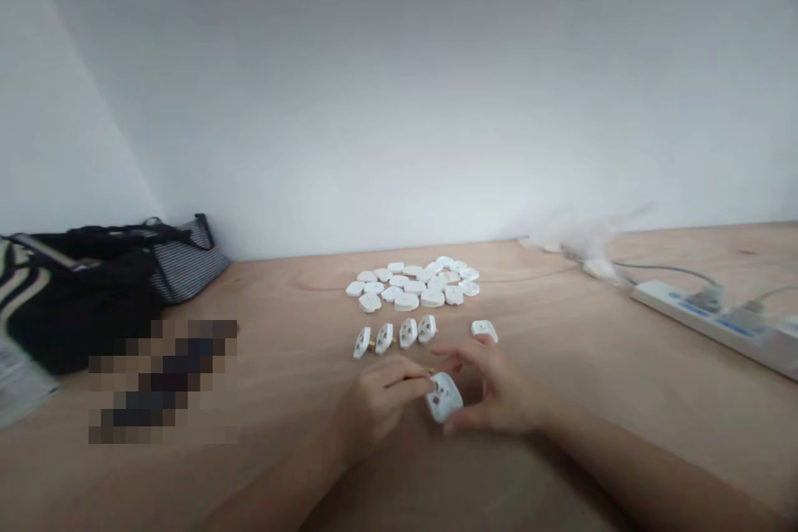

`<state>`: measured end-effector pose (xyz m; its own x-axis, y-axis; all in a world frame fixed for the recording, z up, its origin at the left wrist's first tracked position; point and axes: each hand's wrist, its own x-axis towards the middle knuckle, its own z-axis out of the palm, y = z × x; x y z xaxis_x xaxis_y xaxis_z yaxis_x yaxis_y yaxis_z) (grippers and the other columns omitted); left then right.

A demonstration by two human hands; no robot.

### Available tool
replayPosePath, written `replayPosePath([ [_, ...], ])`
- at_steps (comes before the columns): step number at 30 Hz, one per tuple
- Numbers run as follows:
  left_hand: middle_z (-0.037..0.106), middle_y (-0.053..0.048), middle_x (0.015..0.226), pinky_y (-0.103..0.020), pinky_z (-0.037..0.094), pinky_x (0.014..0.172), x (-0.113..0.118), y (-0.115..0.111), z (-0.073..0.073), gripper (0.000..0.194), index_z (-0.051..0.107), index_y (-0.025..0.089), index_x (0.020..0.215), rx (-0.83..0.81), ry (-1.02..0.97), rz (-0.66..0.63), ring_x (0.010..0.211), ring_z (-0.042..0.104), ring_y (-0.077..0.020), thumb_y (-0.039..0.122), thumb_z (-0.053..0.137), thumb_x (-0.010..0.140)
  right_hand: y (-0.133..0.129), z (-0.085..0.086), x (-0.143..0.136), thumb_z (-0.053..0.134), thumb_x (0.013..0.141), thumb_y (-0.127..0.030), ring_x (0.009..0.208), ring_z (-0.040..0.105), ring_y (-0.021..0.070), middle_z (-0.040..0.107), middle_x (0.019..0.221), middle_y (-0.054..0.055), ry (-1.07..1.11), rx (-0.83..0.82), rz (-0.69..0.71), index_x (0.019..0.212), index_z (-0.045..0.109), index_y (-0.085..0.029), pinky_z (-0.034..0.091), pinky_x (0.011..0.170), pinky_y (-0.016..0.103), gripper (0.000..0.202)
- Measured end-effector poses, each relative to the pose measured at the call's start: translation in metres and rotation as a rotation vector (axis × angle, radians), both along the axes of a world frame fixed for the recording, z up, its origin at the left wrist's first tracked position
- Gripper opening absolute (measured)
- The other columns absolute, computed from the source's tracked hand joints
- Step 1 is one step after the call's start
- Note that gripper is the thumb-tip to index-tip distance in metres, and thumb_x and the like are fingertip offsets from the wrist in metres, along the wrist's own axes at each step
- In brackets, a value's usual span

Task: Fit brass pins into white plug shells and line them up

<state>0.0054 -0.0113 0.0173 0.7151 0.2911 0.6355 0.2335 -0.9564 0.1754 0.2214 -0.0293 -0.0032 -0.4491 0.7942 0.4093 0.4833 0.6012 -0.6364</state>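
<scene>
A white plug half (445, 397) with an open inner side facing me is between my two hands. My left hand (387, 393) pinches its left edge with thumb and forefinger. On the other side, my right hand (490, 386) curves round it, thumb at the lower edge and fingers at the top. Just beyond the hands stands a short row of similar white plug halves (408, 334), tilted on edge, some with brass pins showing. One more white plug piece (485, 331) lies behind my right hand.
Many white plug pieces (406, 301) lie clustered near the wall. On the right is a white power strip (716, 324) with cables and a clear plastic bag (586, 245). A black bag (81, 291) stands at the left, near a pixelated dark object (171, 378).
</scene>
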Motion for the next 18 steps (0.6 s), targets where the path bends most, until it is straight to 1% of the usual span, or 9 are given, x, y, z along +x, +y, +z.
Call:
replayPosePath([
  [2, 0.067, -0.01, 0.089, -0.028, 0.051, 0.074, -0.0004, 0.0006, -0.001, 0.029, 0.065, 0.016, 0.097, 0.021, 0.011, -0.013, 0.083, 0.062, -0.0174, 0.009, 0.038, 0.089, -0.0002, -0.0005, -0.0001, 0.081, 0.052, -0.042, 0.096, 0.057, 0.0265, 0.062, 0.106, 0.007, 0.002, -0.009, 0.022, 0.121, 0.045, -0.023, 0.027, 0.095, 0.049, 0.08],
  [6, 0.067, -0.009, 0.089, -0.028, 0.052, 0.073, -0.0005, 0.0009, -0.0038, 0.027, 0.064, 0.016, 0.101, 0.047, 0.022, -0.034, 0.082, 0.063, -0.0173, 0.011, 0.04, 0.09, -0.0009, -0.0001, -0.0003, 0.081, 0.052, -0.041, 0.097, 0.057, 0.027, 0.062, 0.106, 0.007, 0.013, -0.028, 0.02, 0.122, 0.044, -0.022, 0.026, 0.096, 0.049, 0.081],
  [9, 0.068, -0.008, 0.088, -0.027, 0.052, 0.074, 0.0001, 0.0001, -0.0045, 0.023, 0.062, 0.018, 0.105, -0.013, -0.032, 0.037, 0.081, 0.063, -0.0162, 0.014, 0.044, 0.09, -0.0013, 0.0012, -0.0007, 0.082, 0.051, -0.039, 0.098, 0.057, 0.0273, 0.061, 0.109, 0.008, 0.024, -0.031, 0.02, 0.121, 0.045, -0.023, 0.028, 0.095, 0.05, 0.08],
  [12, 0.068, -0.007, 0.085, -0.026, 0.052, 0.072, 0.0004, -0.0002, -0.0031, 0.022, 0.064, 0.018, 0.102, -0.048, -0.062, 0.063, 0.08, 0.063, -0.0161, 0.014, 0.046, 0.089, -0.0014, 0.0022, -0.0012, 0.082, 0.05, -0.04, 0.098, 0.056, 0.0277, 0.062, 0.108, 0.008, 0.024, -0.02, 0.003, 0.122, 0.045, -0.023, 0.03, 0.094, 0.049, 0.082],
  [15, 0.066, -0.008, 0.093, -0.028, 0.051, 0.076, 0.0003, 0.0001, -0.0014, 0.027, 0.065, 0.02, 0.102, -0.048, 0.019, 0.028, 0.087, 0.062, -0.0172, 0.01, 0.043, 0.088, -0.0014, 0.0029, -0.0017, 0.082, 0.05, -0.041, 0.099, 0.057, 0.0275, 0.061, 0.109, 0.008, 0.028, 0.007, 0.009, 0.122, 0.045, -0.022, 0.031, 0.094, 0.048, 0.083],
  [18, 0.063, -0.009, 0.102, -0.031, 0.049, 0.082, -0.0004, -0.0007, -0.0003, 0.032, 0.063, 0.021, 0.107, -0.073, 0.055, 0.046, 0.094, 0.058, -0.0181, 0.008, 0.041, 0.087, -0.0016, 0.0038, -0.0016, 0.082, 0.051, -0.04, 0.099, 0.057, 0.027, 0.059, 0.116, 0.009, 0.064, 0.019, 0.015, 0.122, 0.045, -0.022, 0.032, 0.094, 0.047, 0.081],
])
